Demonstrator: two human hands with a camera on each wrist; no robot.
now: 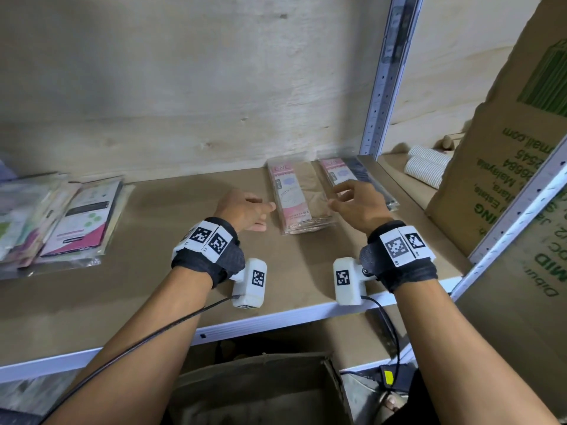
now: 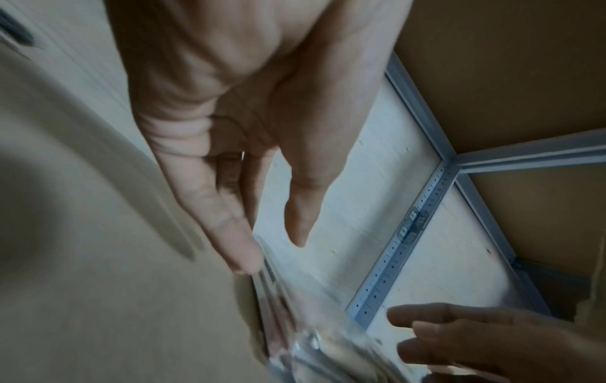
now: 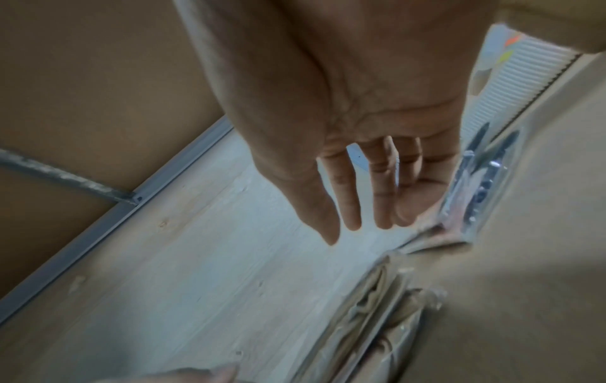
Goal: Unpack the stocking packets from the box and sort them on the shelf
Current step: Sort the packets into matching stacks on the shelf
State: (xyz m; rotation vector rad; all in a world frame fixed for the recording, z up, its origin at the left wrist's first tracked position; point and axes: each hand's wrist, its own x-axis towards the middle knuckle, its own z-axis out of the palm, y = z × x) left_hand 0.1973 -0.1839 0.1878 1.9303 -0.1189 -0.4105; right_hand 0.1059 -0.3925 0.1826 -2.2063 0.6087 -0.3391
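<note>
Sorting well started, both hands free at the beige stack

The beige stocking packets [image 1: 296, 199] lie stacked on the shelf [image 1: 171, 271], a darker stack [image 1: 365, 176] just beside them and mixed packets [image 1: 70, 216] well apart at the far left; the left hand [image 1: 245, 211] rests alongside with a loose, empty grip, the right hand [image 1: 357, 204] hovers, fingers relaxed, holding nothing; the box [image 1: 260, 391] below looks still to be emptied, contents unseen

Glossy plastic packets [image 1: 294, 197], matt shelf [image 1: 171, 289]
</note>
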